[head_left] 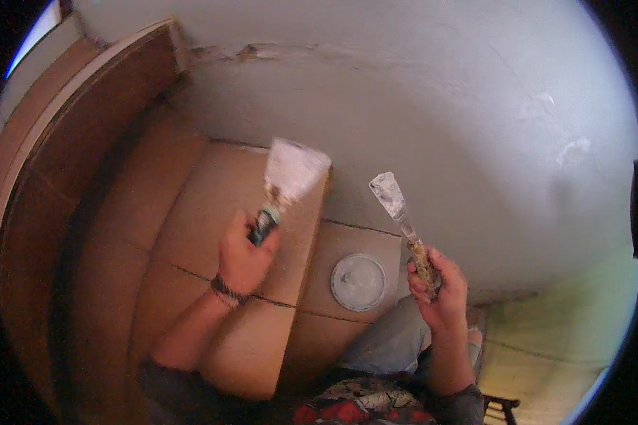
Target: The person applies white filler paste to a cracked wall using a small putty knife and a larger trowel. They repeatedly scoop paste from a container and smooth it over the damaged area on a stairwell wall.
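Note:
My left hand [247, 256] is closed round the dark handle of a wide putty knife [294, 170], its broad blade pointing up and coated whitish. A dark bracelet sits on that wrist. In my right hand [443, 287] is a narrower putty knife [391, 195], held by its stained, crusted handle, with white-grey filler on the blade. Both blades are raised in front of the grey wall [432, 134] and apart from each other. Between and below my hands, a round tub [360, 282] with pale filler inside stands on a tiled step.
Tiled stairs [213, 198] rise to the left, with a higher riser [106, 92] curving behind. The wall has a rough, damaged strip [252, 51] near the top step and pale patches at right. My bent knee [383, 347] is close to the tub. A dark stool [502, 407] shows at lower right.

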`<action>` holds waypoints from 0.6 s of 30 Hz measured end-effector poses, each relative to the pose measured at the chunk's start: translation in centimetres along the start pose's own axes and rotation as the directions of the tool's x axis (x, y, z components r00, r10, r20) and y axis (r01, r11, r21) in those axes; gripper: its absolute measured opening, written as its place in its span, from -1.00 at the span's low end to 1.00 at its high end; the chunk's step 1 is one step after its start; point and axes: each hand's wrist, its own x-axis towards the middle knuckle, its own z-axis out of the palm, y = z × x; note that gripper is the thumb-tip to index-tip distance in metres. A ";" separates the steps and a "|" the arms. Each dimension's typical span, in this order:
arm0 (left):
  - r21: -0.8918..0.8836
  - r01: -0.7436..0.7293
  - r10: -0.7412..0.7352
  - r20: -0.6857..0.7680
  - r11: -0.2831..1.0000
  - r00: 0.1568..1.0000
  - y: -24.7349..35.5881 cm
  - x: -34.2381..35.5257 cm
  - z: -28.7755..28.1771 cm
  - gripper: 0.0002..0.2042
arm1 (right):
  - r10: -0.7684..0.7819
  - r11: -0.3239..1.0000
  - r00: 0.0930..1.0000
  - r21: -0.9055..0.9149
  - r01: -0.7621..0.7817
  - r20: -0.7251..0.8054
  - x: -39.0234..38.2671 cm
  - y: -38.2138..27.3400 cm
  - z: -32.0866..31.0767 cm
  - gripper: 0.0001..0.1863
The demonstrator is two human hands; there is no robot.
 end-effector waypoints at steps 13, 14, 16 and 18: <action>-0.828 0.315 -0.608 -0.039 0.464 0.793 -5.9 3.7 1.4 -0.73 | 0.098 0.836 0.928 -0.536 0.119 0.359 11.4 -1.7 10.5 -0.48; -0.825 0.334 -0.624 -0.029 0.456 0.781 -5.7 3.6 1.5 -0.73 | 0.066 0.768 0.927 -0.612 0.189 0.369 11.7 -2.5 11.7 -0.46; -0.817 0.376 -0.651 0.001 0.437 0.759 -5.1 3.9 1.2 -0.73 | 0.027 0.563 0.920 -0.766 0.309 0.391 12.5 -4.3 14.5 -0.48; -0.821 0.392 -0.620 0.059 0.416 0.782 -5.2 4.1 1.2 -0.73 | 0.023 0.269 0.913 -0.882 0.386 0.407 12.9 -6.8 17.3 -0.53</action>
